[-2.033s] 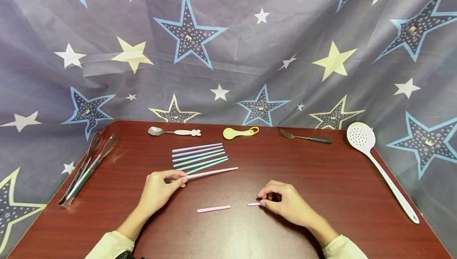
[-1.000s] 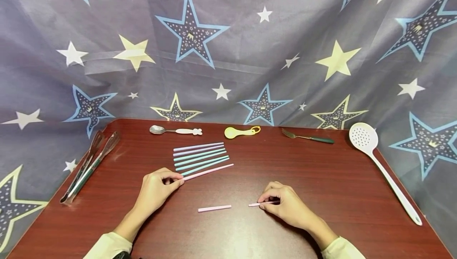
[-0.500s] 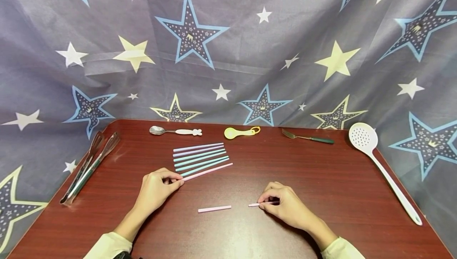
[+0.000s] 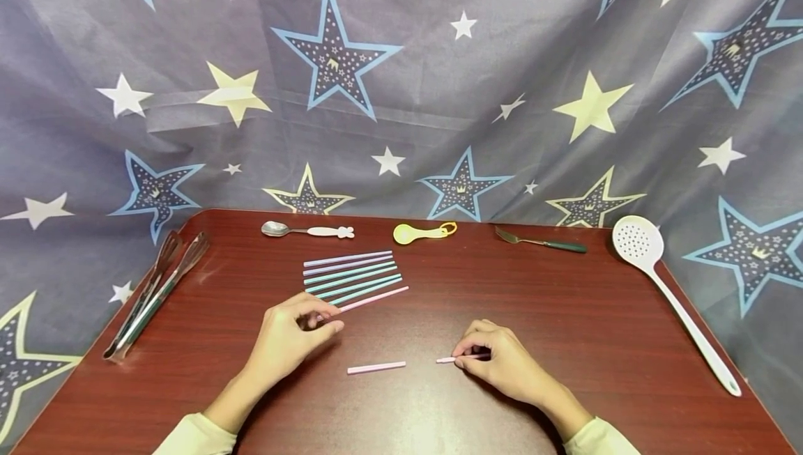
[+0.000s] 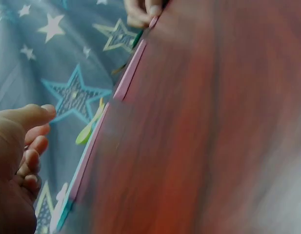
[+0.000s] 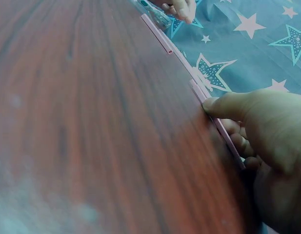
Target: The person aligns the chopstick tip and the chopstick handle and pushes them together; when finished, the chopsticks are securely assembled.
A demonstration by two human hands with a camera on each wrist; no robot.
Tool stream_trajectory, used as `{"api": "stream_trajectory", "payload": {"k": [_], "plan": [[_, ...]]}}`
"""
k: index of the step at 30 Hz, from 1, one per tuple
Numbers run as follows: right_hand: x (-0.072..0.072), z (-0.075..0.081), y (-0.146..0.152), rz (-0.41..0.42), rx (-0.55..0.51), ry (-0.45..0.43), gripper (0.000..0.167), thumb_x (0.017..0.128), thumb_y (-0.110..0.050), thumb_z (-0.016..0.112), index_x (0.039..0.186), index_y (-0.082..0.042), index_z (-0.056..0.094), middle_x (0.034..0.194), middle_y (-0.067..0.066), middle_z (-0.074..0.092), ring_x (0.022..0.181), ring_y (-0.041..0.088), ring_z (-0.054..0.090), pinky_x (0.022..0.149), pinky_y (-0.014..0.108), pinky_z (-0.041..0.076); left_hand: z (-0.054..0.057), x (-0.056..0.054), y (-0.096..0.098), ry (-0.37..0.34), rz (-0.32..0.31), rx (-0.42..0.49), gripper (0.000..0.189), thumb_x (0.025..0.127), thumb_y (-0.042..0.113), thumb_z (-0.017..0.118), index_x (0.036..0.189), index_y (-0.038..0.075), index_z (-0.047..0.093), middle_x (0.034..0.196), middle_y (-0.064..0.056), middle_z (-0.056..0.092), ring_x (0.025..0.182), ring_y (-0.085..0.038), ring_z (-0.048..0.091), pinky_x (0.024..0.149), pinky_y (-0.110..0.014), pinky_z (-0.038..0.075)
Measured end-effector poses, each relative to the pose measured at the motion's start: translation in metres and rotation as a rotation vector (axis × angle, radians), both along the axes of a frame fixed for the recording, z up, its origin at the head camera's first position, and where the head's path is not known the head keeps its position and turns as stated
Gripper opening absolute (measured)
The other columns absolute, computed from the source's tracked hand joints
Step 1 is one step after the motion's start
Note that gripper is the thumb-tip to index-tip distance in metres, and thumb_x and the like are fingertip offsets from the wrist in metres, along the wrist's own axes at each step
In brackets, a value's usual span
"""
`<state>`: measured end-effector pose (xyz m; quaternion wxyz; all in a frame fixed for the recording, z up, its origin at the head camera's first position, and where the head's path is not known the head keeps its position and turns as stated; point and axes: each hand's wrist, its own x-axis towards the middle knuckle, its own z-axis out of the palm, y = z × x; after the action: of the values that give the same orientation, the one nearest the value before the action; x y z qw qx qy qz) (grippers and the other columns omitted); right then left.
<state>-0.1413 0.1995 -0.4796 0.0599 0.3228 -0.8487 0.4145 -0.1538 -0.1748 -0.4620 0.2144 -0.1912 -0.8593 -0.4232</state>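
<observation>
My left hand hovers by the near end of a long pink chopstick, overlapping that end in the head view. Its thumb stands apart from the loosely bent fingers, and the left wrist view shows nothing between them. Between thumb and fingertips, my right hand pinches a short pink stick with a narrower left end; the fingers hide part of it. Another short pink stick lies on the table between the hands. Just beyond the long pink chopstick, several teal chopsticks and purple chopsticks lie side by side.
Along the back edge lie a white-handled spoon, a yellow measuring spoon and a green-handled fork. Metal tongs lie at the left edge, and a white skimmer along the right. A star-patterned curtain hangs behind.
My left hand has let go of the long pink chopstick, its thumb coming away and the hand shifting slightly right. Earlier, that chopstick swung closer to the row. My right hand keeps its pinch.
</observation>
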Motion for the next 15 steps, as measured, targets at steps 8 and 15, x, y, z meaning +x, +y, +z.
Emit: {"api": "stream_trajectory", "payload": {"k": [8, 15], "plan": [[0.001, 0.000, -0.001, 0.006, -0.004, -0.002, 0.020, 0.083, -0.003, 0.084, 0.088, -0.021, 0.077, 0.086, -0.013, 0.067, 0.079, 0.009, 0.059, 0.068, 0.021, 0.050, -0.004, 0.016, 0.024, -0.074, -0.161, 0.069, 0.019, 0.078, 0.016, 0.091, 0.093, 0.021, 0.080, 0.082, 0.008, 0.070, 0.065, -0.009, 0.058, 0.056, -0.022, 0.047], [0.001, 0.001, -0.001, 0.002, -0.006, -0.009, 0.020, 0.082, -0.003, 0.084, 0.088, -0.021, 0.077, 0.085, -0.013, 0.067, 0.078, 0.010, 0.059, 0.067, 0.022, 0.050, -0.018, 0.023, 0.034, -0.157, -0.290, -0.002, 0.022, 0.077, 0.023, 0.092, 0.096, 0.023, 0.081, 0.089, 0.011, 0.072, 0.074, -0.007, 0.063, 0.063, -0.022, 0.050]]}}
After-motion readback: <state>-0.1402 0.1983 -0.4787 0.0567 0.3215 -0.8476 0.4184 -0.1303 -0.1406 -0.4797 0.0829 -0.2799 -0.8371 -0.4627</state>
